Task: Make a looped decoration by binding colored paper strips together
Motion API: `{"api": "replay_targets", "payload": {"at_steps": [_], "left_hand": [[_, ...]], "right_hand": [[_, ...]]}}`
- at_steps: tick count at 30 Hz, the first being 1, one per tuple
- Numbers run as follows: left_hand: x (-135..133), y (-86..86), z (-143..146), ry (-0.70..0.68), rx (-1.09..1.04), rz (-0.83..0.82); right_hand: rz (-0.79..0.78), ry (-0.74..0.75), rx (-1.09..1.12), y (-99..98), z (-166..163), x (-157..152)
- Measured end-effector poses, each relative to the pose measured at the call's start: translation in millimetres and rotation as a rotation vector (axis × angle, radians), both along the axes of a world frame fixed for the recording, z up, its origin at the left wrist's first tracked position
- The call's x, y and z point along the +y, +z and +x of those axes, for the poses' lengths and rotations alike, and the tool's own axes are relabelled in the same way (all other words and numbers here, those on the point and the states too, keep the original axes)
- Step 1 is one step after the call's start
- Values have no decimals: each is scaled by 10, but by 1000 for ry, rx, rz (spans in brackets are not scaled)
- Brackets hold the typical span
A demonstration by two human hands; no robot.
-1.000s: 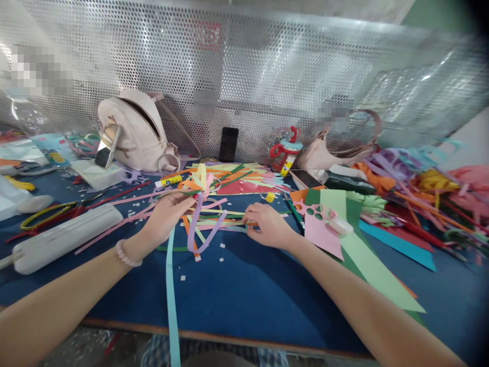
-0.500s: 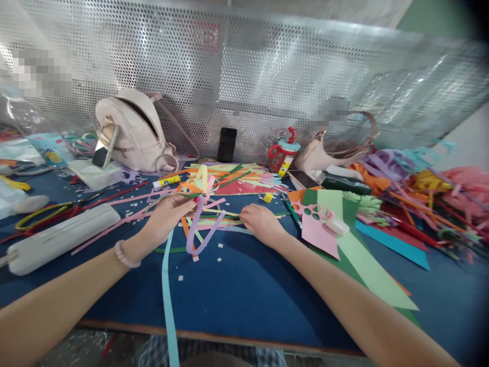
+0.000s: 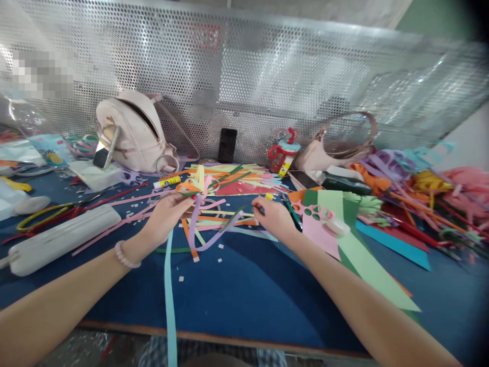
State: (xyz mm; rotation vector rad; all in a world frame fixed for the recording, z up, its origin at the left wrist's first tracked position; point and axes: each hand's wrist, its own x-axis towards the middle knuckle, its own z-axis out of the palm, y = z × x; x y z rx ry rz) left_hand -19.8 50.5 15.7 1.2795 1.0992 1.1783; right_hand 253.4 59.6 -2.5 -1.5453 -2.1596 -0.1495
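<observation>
My left hand (image 3: pixel 165 216) pinches a bunch of coloured paper strips (image 3: pixel 198 186) by their gathered ends, a little above the blue table (image 3: pixel 237 290). Purple, orange and light blue strips hang down from it, and the light blue strip (image 3: pixel 168 295) runs past the table's front edge. My right hand (image 3: pixel 272 216) is raised slightly and pinches one dark green strip (image 3: pixel 232 218) that slants down toward the loose strips lying between my hands.
A pink backpack (image 3: pixel 132 132), a black phone (image 3: pixel 227 145), a glue stick (image 3: pixel 168 181) and a red-topped bottle (image 3: pixel 283 153) stand at the back by the perforated metal wall. A white case (image 3: pixel 57 238) and scissors (image 3: pixel 46 211) lie left. Green and pink paper sheets (image 3: pixel 344 224) and heaped cuttings fill the right.
My right hand has lifted off the pile of strips on the table and now holds a green strip up. My left hand has stayed with its bunch.
</observation>
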Motion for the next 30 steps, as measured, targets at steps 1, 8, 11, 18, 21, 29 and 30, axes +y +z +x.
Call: {"api": "replay_targets", "payload": {"at_steps": [1,8,11,18,21,29,30], "left_hand": [[1,5,0,2,-1,-6],[11,-6,-10,-44,107,-31],[16,-29,-13,-65,149,-41],[9,-30,1,-95,137,-64],[-36,-12,33,-134,102,-88],[-167,28,114,-280,-28,-82],[-167,28,116,-272,-21,-74]], "right_hand": [[12,-18,49,22,36,13],[168,-118,406,215,193,43],[224,-152,531,279,239,39],[139,-64,865,352,259,45],[-28,48,851,336,71,-53],[-462,257,748,249,-404,-437],[-469,268,719,239,-419,-457]]}}
